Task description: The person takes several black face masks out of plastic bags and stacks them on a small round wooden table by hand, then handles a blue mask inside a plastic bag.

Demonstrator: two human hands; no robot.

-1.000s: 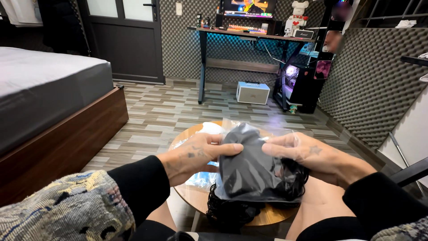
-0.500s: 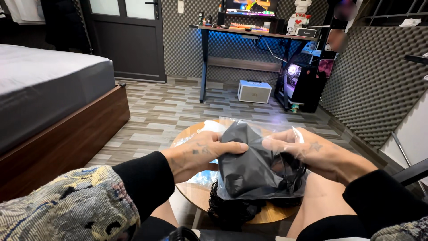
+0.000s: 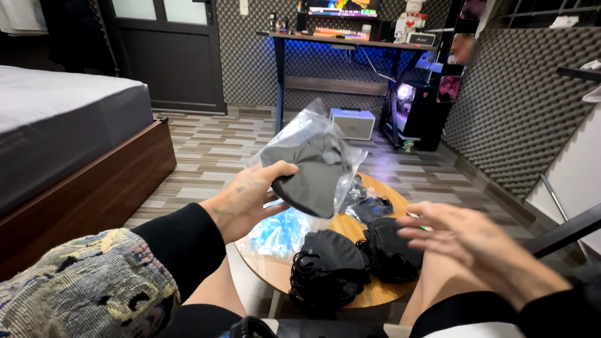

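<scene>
My left hand [image 3: 249, 201] holds up a clear plastic bag [image 3: 316, 156] with a dark grey face mask inside, raised above a small round wooden table [image 3: 360, 294]. My right hand [image 3: 466, 241] is blurred, fingers spread and holding nothing, hovering over the table's right side. Two piles of black face masks [image 3: 328, 266] lie on the table below the bag, with another bagged dark mask [image 3: 369, 205] behind them. A blue plastic packet [image 3: 282, 231] lies on the table's left part, under my left hand.
A bed with a grey mattress and wooden frame [image 3: 81, 156] stands to the left. A desk [image 3: 350, 44] with a monitor, a lit computer tower [image 3: 416, 116] and a white box [image 3: 352, 123] are at the back. Foam-panelled wall at right. Striped wood floor between.
My left hand has lifted the bagged mask up off the pile. My right hand has let go and moved away to the right, fingers now spread.
</scene>
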